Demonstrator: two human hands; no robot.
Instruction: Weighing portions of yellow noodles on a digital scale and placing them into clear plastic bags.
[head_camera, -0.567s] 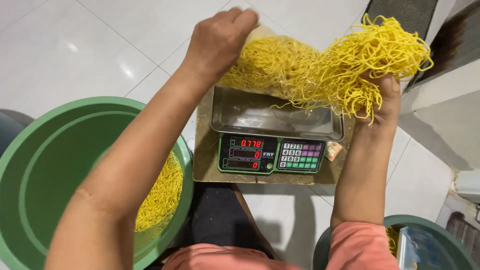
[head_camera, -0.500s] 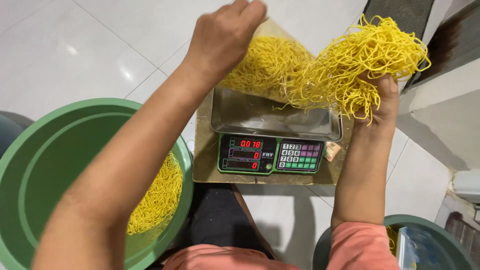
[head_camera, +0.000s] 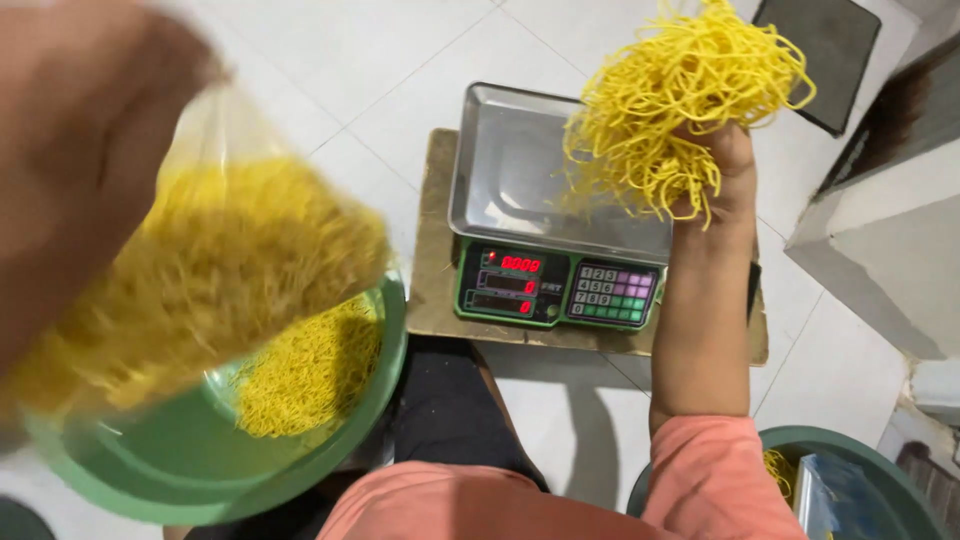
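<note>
above the scale (head_camera: 545, 200), right hand (head_camera: 722, 170) grips yellow noodles (head_camera: 680, 100).

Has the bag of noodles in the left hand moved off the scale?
Yes. The bag of noodles left the scale's tray, swinging left over the green tub.

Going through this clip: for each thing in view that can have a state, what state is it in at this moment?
Left hand: shut on the clear bag, blurred.
Clear bag: full of yellow noodles, held above the green basin.
Right hand: shut on a noodle bunch, raised over the scale.
Scale pan: empty.
Scale display: lit, red digits.
Green basin: partly filled with noodles.
</note>
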